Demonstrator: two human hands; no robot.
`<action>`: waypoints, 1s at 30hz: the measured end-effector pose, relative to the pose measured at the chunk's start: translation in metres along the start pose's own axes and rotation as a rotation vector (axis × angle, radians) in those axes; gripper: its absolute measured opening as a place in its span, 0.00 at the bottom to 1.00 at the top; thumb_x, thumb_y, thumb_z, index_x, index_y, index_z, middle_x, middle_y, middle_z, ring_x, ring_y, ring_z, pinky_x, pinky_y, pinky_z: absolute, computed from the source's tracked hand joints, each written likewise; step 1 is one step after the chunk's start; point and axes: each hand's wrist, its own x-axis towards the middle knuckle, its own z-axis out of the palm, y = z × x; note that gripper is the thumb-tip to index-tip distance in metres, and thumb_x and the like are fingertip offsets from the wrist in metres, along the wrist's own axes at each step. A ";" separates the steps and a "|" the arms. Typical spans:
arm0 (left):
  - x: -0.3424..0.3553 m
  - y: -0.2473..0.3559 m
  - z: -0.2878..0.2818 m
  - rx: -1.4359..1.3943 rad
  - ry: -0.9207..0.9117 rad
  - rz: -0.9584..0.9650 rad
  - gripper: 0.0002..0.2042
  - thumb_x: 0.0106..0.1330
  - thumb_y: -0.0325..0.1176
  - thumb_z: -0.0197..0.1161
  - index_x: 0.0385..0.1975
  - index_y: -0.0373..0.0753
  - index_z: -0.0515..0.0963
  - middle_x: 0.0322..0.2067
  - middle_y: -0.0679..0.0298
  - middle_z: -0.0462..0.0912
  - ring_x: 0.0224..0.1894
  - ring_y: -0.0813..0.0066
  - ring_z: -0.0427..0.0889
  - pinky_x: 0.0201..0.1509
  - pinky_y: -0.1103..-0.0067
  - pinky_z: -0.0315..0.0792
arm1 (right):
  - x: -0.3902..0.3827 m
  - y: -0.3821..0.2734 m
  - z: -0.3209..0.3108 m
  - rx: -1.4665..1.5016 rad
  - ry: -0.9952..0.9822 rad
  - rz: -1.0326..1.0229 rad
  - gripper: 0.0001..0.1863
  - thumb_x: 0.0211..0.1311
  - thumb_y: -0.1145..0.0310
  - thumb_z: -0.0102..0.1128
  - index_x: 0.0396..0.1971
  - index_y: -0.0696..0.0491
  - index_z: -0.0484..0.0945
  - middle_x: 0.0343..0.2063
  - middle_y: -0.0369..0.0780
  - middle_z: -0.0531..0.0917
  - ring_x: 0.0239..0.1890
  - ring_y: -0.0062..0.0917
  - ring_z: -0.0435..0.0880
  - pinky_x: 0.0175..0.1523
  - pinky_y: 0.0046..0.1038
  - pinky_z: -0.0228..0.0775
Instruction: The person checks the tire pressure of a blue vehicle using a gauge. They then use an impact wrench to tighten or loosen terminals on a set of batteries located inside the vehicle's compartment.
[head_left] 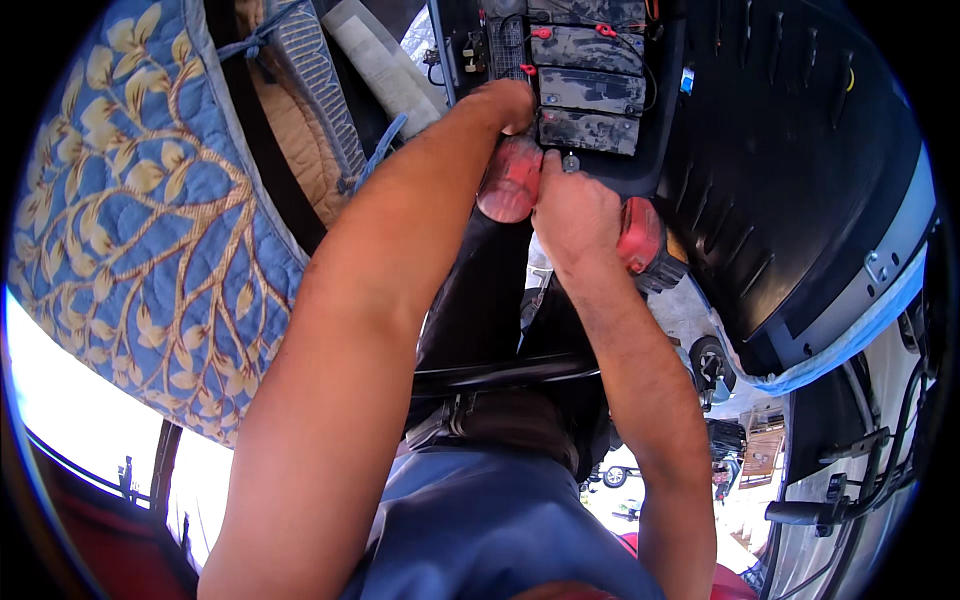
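Red plastic, smooth and rounded, marks the power drill [560, 215] at centre: its bulb-shaped rear shows under the left hand [505, 105], and its blocky red-and-black battery base juts right of the right hand [575, 215], which is wrapped tight around the grip. Left hand is curled against the drill's far end, up by a stack of dusty black rectangular batteries [588, 88] with small red terminal caps. Quilted blue fabric [140, 210] with gold leaf stitching hangs left; a ribbed black moulded panel [790, 180] curves right.
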 end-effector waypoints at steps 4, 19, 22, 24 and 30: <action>0.007 0.002 -0.001 0.007 -0.064 -0.017 0.17 0.61 0.33 0.60 0.49 0.39 0.83 0.48 0.47 0.85 0.52 0.50 0.83 0.57 0.64 0.76 | 0.009 -0.011 0.019 -0.057 -0.051 0.014 0.25 0.62 0.71 0.54 0.60 0.59 0.74 0.30 0.46 0.86 0.32 0.37 0.89 0.35 0.36 0.82; 0.041 -0.014 0.049 -0.301 0.076 0.120 0.15 0.67 0.39 0.61 0.48 0.39 0.84 0.45 0.49 0.86 0.51 0.52 0.84 0.57 0.64 0.76 | 0.029 -0.016 0.032 -0.185 -0.140 0.090 0.26 0.62 0.70 0.57 0.60 0.61 0.72 0.30 0.44 0.86 0.32 0.31 0.90 0.33 0.30 0.83; 0.044 -0.007 0.046 -0.269 0.061 0.071 0.15 0.66 0.40 0.62 0.47 0.38 0.84 0.45 0.48 0.85 0.51 0.51 0.84 0.57 0.63 0.76 | 0.028 -0.013 0.030 -0.183 -0.135 0.105 0.26 0.62 0.69 0.57 0.61 0.60 0.73 0.30 0.44 0.86 0.31 0.31 0.89 0.32 0.30 0.83; 0.047 -0.005 0.048 -0.192 0.053 0.028 0.16 0.66 0.41 0.63 0.46 0.37 0.84 0.45 0.47 0.85 0.51 0.51 0.84 0.57 0.63 0.76 | 0.028 -0.012 0.034 -0.188 -0.108 0.091 0.26 0.62 0.69 0.57 0.61 0.59 0.73 0.30 0.44 0.86 0.30 0.30 0.89 0.31 0.30 0.83; 0.037 0.005 0.037 -0.212 0.147 -0.100 0.17 0.65 0.41 0.64 0.40 0.32 0.85 0.43 0.44 0.85 0.48 0.48 0.85 0.55 0.61 0.77 | 0.031 -0.012 0.034 -0.159 -0.082 0.101 0.25 0.62 0.69 0.57 0.60 0.60 0.75 0.30 0.44 0.86 0.30 0.30 0.89 0.31 0.30 0.83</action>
